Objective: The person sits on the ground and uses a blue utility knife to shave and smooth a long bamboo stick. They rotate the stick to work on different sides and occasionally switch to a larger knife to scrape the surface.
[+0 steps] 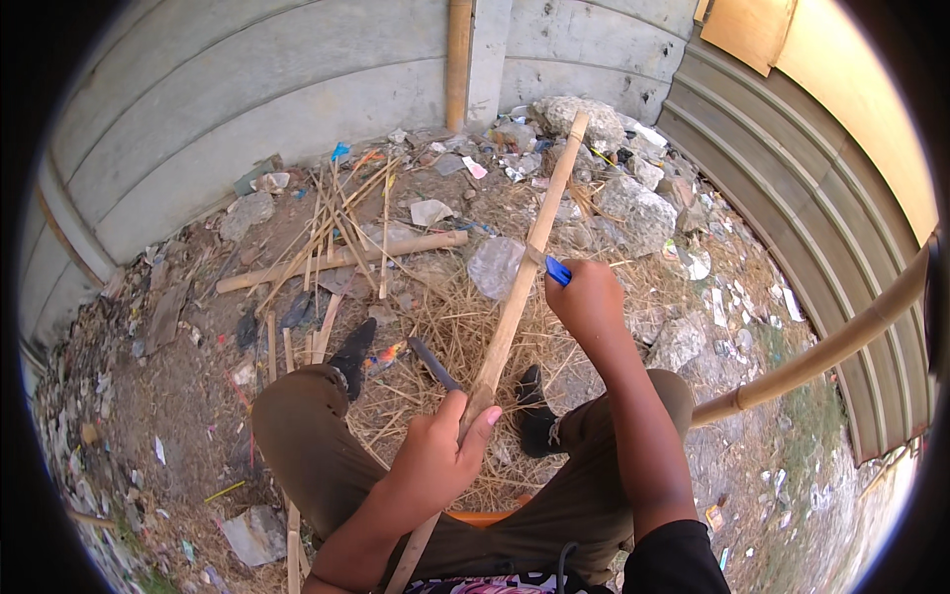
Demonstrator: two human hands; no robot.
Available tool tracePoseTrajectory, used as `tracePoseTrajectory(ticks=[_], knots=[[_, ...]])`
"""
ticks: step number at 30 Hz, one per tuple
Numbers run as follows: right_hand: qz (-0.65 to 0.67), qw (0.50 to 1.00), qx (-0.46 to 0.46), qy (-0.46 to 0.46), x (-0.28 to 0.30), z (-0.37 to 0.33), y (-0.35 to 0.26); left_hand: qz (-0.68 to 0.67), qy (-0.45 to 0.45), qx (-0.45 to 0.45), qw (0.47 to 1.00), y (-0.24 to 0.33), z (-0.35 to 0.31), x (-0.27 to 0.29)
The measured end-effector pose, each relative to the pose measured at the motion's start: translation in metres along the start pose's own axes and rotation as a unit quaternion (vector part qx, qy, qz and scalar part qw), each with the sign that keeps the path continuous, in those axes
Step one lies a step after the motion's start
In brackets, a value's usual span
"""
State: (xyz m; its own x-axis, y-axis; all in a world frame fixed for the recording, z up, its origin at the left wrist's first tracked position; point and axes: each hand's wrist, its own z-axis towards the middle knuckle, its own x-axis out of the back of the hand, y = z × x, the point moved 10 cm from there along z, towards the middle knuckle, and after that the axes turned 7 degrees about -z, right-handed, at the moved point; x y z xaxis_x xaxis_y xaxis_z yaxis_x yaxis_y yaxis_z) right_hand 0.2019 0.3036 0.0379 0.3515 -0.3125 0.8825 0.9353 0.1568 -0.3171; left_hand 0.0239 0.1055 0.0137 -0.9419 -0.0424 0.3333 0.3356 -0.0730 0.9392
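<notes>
A long, pale bamboo strip [539,233] slants from my lap up toward the rocks. Near its lower end my left hand [435,445] grips it, fingers wrapped round and thumb along the side. Partway up, my right hand [586,302] is closed on a blue-handled utility knife [558,270], its blade lying against the strip's right edge. A dark, flat blade [432,363] shows just beyond my left hand; whether it rests on the ground or touches that hand I cannot tell. Fine shavings [465,327] cover the ground beneath the strip.
Thin bamboo sticks [341,223] lie crossed over a thicker bamboo pole [247,281] at far left. Rocks [633,213] and litter spread toward the concrete wall [297,89]. On the right stand a corrugated panel [792,198] and a leaning bamboo pole [792,368].
</notes>
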Motion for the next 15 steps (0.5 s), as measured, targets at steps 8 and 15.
tracePoseTrajectory(ticks=[8, 15], knots=[[0.074, 0.996, -0.048, 0.005, 0.005, 0.018, 0.034, -0.101, -0.063, 0.048, 0.992, -0.005, -0.003, -0.019], [0.368, 0.896, -0.029, -0.246, -0.053, -0.016, 0.005, -0.135, 0.045, 0.098, 0.985, -0.022, 0.011, 0.035]])
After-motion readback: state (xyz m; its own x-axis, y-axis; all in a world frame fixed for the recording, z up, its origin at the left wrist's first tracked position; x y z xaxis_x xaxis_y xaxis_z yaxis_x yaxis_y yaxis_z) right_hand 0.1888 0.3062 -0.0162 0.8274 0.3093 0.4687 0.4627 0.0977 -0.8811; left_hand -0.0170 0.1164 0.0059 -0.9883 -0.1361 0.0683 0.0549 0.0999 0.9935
